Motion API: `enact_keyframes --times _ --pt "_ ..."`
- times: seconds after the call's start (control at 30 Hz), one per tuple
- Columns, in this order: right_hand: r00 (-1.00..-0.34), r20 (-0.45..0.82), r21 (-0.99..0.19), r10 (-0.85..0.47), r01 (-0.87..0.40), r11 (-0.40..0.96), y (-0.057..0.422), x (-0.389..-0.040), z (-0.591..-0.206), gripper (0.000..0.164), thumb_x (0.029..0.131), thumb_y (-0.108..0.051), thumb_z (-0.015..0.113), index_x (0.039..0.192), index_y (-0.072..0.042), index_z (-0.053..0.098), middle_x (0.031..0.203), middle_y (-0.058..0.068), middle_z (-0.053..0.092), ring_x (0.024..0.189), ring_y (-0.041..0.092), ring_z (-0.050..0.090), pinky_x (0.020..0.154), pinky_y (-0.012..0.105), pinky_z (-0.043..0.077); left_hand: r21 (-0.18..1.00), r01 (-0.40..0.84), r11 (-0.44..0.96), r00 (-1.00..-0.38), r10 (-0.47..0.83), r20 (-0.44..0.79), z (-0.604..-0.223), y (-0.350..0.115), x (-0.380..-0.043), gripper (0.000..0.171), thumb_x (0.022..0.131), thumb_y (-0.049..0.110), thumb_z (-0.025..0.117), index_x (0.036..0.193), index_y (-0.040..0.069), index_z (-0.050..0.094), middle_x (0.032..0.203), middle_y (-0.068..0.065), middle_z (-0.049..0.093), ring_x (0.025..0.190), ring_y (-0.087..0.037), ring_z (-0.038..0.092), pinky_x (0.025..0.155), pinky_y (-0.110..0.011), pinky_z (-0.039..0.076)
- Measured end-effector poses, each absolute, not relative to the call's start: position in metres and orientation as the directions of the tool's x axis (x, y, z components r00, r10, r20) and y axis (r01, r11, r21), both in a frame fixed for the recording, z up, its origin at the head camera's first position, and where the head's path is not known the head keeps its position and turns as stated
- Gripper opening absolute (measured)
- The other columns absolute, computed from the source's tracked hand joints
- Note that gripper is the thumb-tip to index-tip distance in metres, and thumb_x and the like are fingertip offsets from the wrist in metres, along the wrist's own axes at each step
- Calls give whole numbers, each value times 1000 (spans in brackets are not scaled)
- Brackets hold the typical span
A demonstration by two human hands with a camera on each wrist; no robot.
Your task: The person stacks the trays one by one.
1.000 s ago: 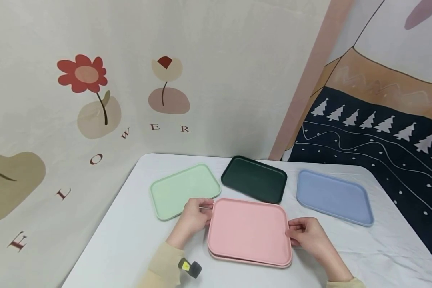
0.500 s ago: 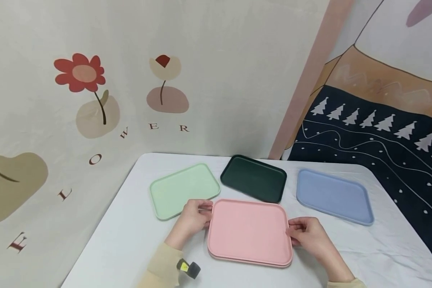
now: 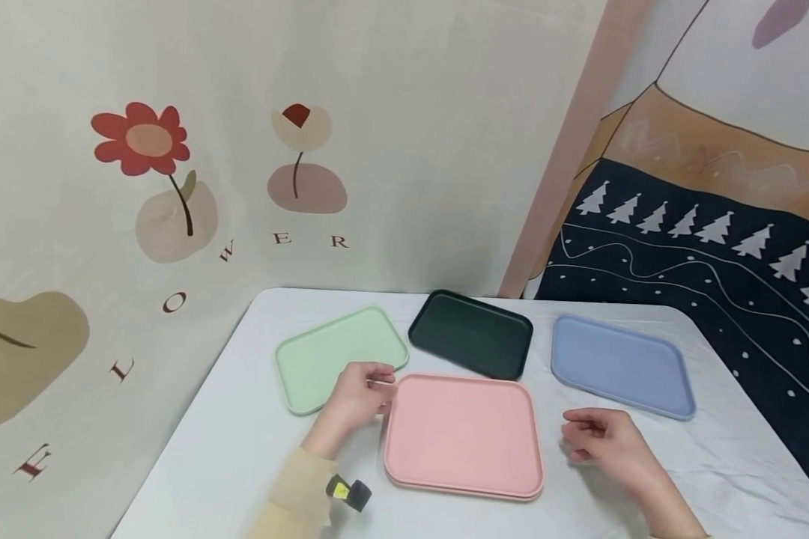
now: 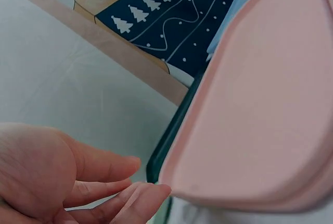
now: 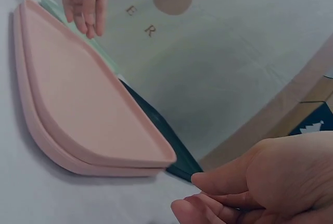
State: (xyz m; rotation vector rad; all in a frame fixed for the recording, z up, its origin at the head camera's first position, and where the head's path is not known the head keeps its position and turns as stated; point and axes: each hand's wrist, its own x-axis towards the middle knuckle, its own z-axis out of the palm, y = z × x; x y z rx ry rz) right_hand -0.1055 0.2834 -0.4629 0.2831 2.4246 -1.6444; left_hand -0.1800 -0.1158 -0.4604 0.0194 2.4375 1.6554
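Two pink trays lie stacked on the white table, the upper pink tray (image 3: 464,434) covering the lower pink tray (image 5: 67,164) except for a thin rim. My left hand (image 3: 355,400) is at the stack's upper left corner, fingers loosely bent and holding nothing. In the left wrist view its fingertips (image 4: 151,195) are very close to the tray's corner; whether they touch cannot be told. My right hand (image 3: 610,442) hovers to the right of the stack, clear of its edge, with relaxed fingers and nothing in them.
Behind the stack lie a light green tray (image 3: 337,352) at left, a dark green tray (image 3: 472,333) in the middle and a blue tray (image 3: 623,367) at right. The white table (image 3: 222,457) meets a printed cloth backdrop (image 3: 411,150).
My right hand has let go of the pink stack and moved right. The left hand's fingers have come off the left edge and shifted slightly up. The upper tray has settled evenly on the lower.
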Motion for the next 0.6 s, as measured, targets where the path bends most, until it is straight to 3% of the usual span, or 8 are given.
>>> enact_keyframes --times 0.37,0.6 --pt "-986 -163 -913 41 167 371 343 -111 -451 45 102 0 66 134 27 50 109 16 70 90 9 68 76 36 66 959 -41 281 -958 262 -118 -437 -74 -208 35 98 3 73 130 -10 66 114 -16 70 101 -35 74 74 -36 66" --pt "-988 -152 -909 40 156 386 390 -117 -444 48 103 -2 67 135 29 48 116 16 71 93 9 71 81 37 66 958 -35 283 -934 331 -132 -426 -31 -230 30 99 7 75 127 -4 70 106 -9 71 99 -27 74 77 -40 66"
